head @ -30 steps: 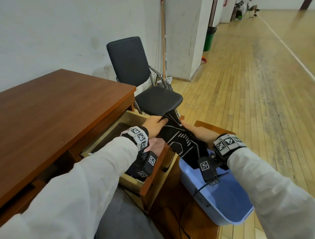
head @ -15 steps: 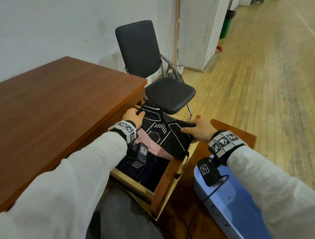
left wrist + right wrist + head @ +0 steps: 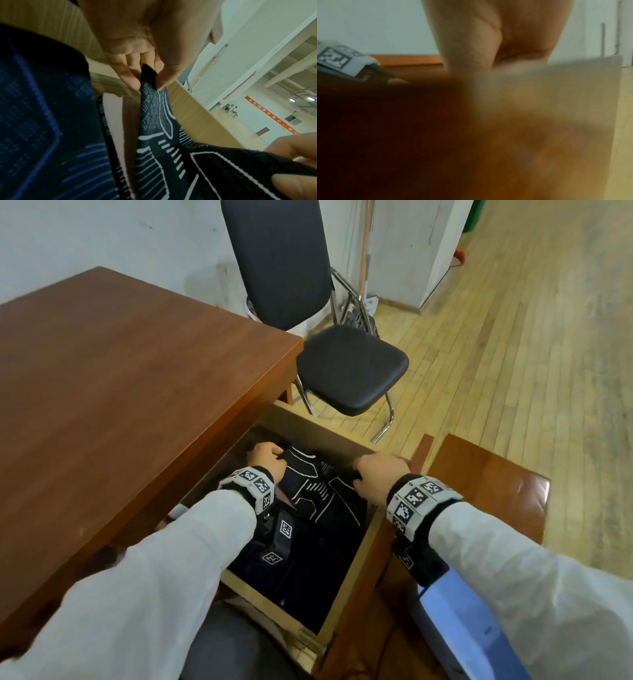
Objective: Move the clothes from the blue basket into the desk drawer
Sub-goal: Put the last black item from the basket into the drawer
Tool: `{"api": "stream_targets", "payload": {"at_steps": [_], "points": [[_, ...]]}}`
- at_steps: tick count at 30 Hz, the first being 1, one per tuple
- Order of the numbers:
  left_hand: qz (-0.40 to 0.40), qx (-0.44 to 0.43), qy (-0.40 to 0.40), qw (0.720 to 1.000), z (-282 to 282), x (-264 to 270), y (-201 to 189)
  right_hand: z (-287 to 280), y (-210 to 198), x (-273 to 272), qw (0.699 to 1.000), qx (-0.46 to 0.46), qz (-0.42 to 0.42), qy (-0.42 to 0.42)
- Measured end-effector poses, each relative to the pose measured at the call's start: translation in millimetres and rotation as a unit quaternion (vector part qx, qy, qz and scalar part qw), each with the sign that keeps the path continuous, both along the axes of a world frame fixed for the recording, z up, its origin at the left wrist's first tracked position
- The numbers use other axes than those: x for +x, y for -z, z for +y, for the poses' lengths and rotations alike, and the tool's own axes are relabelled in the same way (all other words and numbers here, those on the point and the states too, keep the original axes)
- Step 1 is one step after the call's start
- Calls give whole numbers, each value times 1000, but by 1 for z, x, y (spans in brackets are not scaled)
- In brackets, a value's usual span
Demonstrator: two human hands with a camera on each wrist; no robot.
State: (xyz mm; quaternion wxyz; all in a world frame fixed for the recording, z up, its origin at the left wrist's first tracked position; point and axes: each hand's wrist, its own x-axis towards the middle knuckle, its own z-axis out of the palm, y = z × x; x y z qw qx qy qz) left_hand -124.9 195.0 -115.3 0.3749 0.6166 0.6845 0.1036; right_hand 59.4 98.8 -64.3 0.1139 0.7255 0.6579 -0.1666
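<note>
Brown counter, drawer pulled out at its right end, black chair beyond. Blue basket sits low right, beside the drawer front. Dark folded clothes already lie in the drawer. On top: black garment with white line pattern, inside the drawer. Left hand pinches its far-left corner; right hand grips its right edge. Hands apart.
</note>
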Motion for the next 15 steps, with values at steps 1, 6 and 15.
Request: {"api": "stream_targets", "payload": {"at_steps": [1,6,15], "points": [[0,-6,-6,1000,2,-1,5,1,3,0,1000,-2,-9,-11],[10,-5,-34,999,3,-7,25,6,20,7,998,-5,-40,-39],[75,9,-48,996,-1,-3,28,9,32,10,997,6,-69,-30]]}}
